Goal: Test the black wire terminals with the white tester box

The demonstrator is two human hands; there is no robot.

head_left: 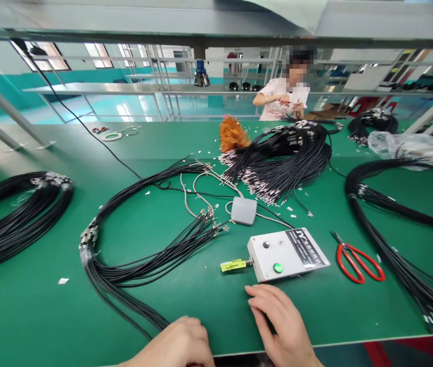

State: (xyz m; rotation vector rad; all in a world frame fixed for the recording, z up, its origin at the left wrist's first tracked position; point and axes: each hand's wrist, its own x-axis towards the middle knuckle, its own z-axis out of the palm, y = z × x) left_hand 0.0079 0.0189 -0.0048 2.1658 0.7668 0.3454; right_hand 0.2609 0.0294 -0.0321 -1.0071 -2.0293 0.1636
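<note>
My left hand (180,344) is curled closed at the table's front edge. A bundle of black cables (125,275) runs up to it and passes out of sight beside its knuckles; what the fingers hold, if anything, is hidden. My right hand (279,321) is open, fingers stretched out and thumb apart, just in front of a white box (277,255) with a knob and a lit green button. From the box's left side sticks out a yellow-green clip (234,265). Behind the box lies a grey pedal-like block (243,211) with a cord.
Red-handled pliers (357,260) lie right of the box. More cable bundles rest at left (18,219), right (373,214) and back (289,158), beside an orange fluffy duster (233,133). Scraps dot the green table (48,316). A shelf (125,25) spans overhead. A co-worker (281,97) sits beyond.
</note>
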